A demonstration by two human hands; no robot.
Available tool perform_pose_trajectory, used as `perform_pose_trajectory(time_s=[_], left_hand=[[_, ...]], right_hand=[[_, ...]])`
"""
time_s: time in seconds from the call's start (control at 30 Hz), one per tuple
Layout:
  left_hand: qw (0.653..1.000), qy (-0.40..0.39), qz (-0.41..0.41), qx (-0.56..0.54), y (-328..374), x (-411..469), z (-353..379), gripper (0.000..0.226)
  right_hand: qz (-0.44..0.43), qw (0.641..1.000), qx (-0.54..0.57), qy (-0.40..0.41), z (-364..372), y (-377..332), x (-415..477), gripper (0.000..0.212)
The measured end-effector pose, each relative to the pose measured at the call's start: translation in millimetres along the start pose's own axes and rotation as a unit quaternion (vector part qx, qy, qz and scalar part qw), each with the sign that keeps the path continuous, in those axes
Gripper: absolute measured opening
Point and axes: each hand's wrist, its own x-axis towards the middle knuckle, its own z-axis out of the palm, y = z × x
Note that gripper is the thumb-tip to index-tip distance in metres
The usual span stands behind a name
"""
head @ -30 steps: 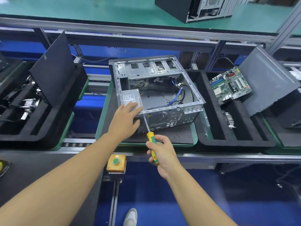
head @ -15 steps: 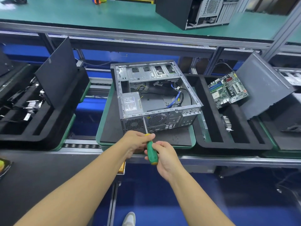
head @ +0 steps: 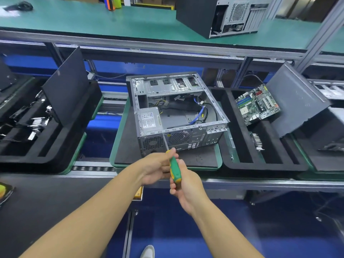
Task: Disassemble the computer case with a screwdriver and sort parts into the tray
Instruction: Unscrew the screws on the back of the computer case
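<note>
An open grey computer case (head: 178, 112) lies on a green-rimmed pallet (head: 119, 146), its power supply (head: 150, 120) in the near-left corner and loose cables inside. A green-and-yellow screwdriver (head: 174, 169) points its shaft at the case's rear panel. My right hand (head: 186, 183) grips the handle's lower part. My left hand (head: 158, 167) pinches the handle's top near the shaft. A black foam tray (head: 260, 164) to the right holds a green motherboard (head: 257, 104) and a grey side panel (head: 296, 101).
Another black foam tray (head: 46, 138) on the left holds small parts and a black panel (head: 65, 86). A second computer case (head: 217, 15) stands on the green upper bench. A grey conveyor rail (head: 260, 183) runs in front. My shoe (head: 148, 251) shows below.
My left hand left the power supply and came back to the screwdriver, now pinching the top of its handle. The right hand and screwdriver stayed near the case's rear panel.
</note>
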Motion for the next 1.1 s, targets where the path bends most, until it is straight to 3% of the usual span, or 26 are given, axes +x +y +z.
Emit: perform_pose_trajectory(time_s=[0.1, 0.2, 0.27, 0.4, 0.5, 0.63, 0.7, 0.77, 0.9, 1.0, 1.1], left_hand=[[1.000, 0.009, 0.009, -0.006, -5.8, 2.8, 1.5, 0.030], [0.999, 0.009, 0.020, -0.043, -6.0, 4.7, -4.3, 0.018], [0.997, -0.006, 0.027, -0.066, -4.0, 3.7, -5.5, 0.024], [0.994, -0.039, 0.021, -0.102, 1.5, 1.1, -6.3, 0.039], [0.996, -0.068, 0.005, -0.056, 4.6, -0.5, -6.7, 0.032], [0.999, -0.025, 0.013, -0.016, 4.2, 0.5, 3.1, 0.018], [0.998, 0.017, 0.026, -0.048, 1.8, 3.0, 4.6, 0.014], [0.996, 0.036, 0.028, -0.079, 0.2, 2.7, 2.1, 0.023], [0.993, 0.009, 0.017, -0.116, -6.3, -1.4, -6.8, 0.034], [0.997, -0.024, 0.026, -0.071, -7.3, -2.3, -12.0, 0.026], [0.999, -0.002, 0.000, 0.033, -6.7, -3.9, -8.6, 0.029]], right_hand=[[-0.034, 0.999, -0.030, 0.022, 1.0, 4.2, -1.2, 0.040], [-0.009, 1.000, 0.008, 0.011, 0.1, 4.2, -4.0, 0.041], [0.032, 0.997, 0.064, -0.024, -4.0, 1.9, -6.8, 0.044], [0.048, 0.994, 0.072, -0.071, -6.1, -2.7, -10.5, 0.047], [0.009, 0.996, 0.085, -0.039, -3.2, -4.1, -7.2, 0.034], [-0.032, 0.999, 0.007, -0.017, -1.7, 5.3, -5.9, 0.021], [-0.033, 0.999, 0.018, -0.024, 0.4, 7.2, -9.5, 0.025], [0.001, 0.997, 0.059, -0.043, -0.5, 5.1, -13.0, 0.035], [0.063, 0.989, 0.095, -0.096, -5.6, 0.4, -16.9, 0.050], [0.016, 0.996, 0.067, -0.061, -4.0, 1.2, -15.2, 0.036], [-0.020, 0.999, 0.035, -0.036, -2.3, 6.3, -12.4, 0.026]])
